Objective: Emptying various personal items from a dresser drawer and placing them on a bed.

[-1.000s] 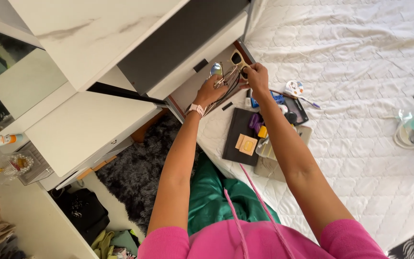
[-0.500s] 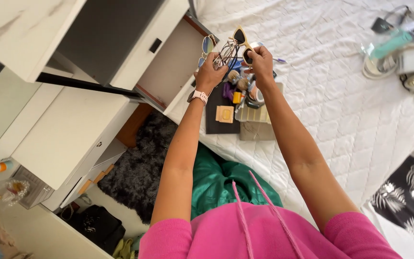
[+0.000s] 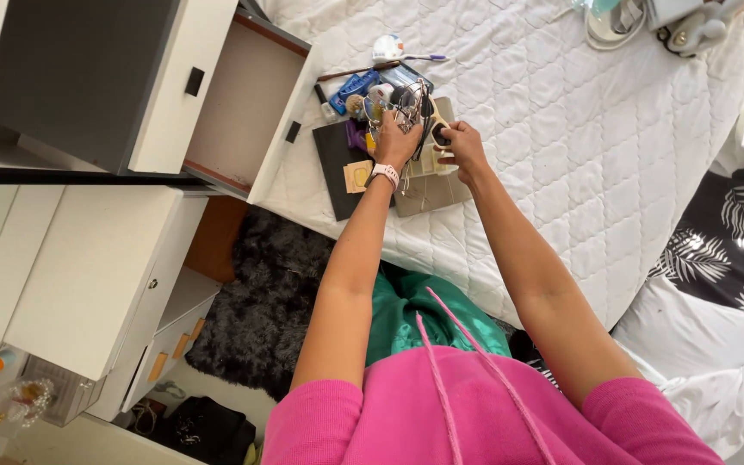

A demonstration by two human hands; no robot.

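Observation:
My left hand, with a pale watch on the wrist, grips a bunch of thin-framed glasses above a pile of small items on the bed. My right hand holds a pair of cream-framed sunglasses right beside that bunch. Below the hands lie a black flat case with a small tan square on it, a beige organiser tray, a blue item and a pen.
An open white drawer of the dresser sits left of the pile. The white quilted bed spreads to the right, with cables and devices at its far edge. A dark shaggy rug and green cloth lie below.
Both hands have carried the glasses from the open drawer over to the pile on the bed, and the view has swung so the drawer now sits at the left.

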